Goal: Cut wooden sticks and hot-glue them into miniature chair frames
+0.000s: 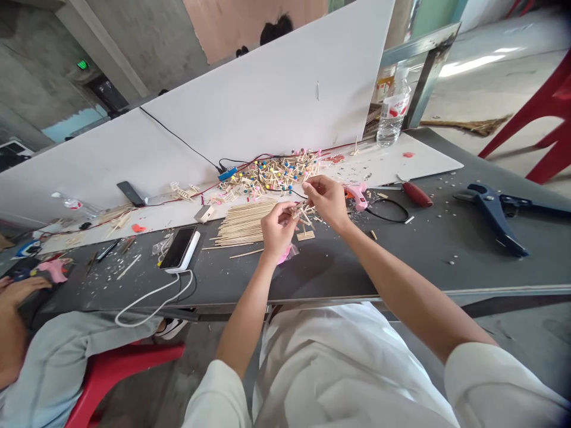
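My left hand [279,230] is closed, its fingertips pinching a small assembly of short wooden sticks [304,215] above the table. Just to the right and a little higher, my right hand [329,201] is closed too, thumb and forefinger pressed together; whatever is between them is too small to make out. Beside my left hand lies a bundle of thin wooden sticks [243,224]. Behind both hands spreads a heap of short sticks with coloured ball ends [285,172]. A pink glue gun [357,195] rests right of my right hand. Under the assembly sits a small wooden base [306,235].
Rightward lie a red-handled tool [417,194] and blue-handled cutters [495,211]. A water bottle [392,116] stands by the white partition [267,95]. At left are a phone on a white block [181,248] with its cable, and a co-worker's hand [24,290].
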`<act>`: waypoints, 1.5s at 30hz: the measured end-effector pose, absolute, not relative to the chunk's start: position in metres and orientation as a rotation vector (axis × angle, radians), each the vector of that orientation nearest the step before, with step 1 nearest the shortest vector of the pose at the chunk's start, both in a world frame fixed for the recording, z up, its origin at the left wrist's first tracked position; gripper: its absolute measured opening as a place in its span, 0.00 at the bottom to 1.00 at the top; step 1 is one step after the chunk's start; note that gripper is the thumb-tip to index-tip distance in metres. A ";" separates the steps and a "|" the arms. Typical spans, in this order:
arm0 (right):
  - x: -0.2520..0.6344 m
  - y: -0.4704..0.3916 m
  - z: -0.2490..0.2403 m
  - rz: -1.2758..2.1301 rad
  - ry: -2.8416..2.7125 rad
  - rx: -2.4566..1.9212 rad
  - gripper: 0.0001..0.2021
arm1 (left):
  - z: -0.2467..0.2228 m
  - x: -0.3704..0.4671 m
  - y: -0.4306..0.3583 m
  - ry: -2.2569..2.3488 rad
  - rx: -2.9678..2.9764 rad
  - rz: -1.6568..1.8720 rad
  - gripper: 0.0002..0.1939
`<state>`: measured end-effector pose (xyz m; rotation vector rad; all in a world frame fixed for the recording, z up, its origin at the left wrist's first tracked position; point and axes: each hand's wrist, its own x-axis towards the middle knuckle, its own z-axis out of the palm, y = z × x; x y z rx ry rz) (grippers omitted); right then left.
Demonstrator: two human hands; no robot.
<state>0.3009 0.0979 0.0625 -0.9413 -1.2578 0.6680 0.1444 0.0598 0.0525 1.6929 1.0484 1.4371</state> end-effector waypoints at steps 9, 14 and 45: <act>0.301 0.099 0.057 0.755 -1.395 -0.842 0.23 | 0.049 0.135 0.068 1.021 1.599 1.567 0.22; 0.300 0.094 0.061 0.809 -1.403 -0.775 0.20 | 0.050 0.131 0.072 0.962 1.478 1.538 0.19; 0.298 0.083 0.069 1.015 -1.565 -0.664 0.13 | 0.046 0.122 0.081 0.845 1.247 1.262 0.06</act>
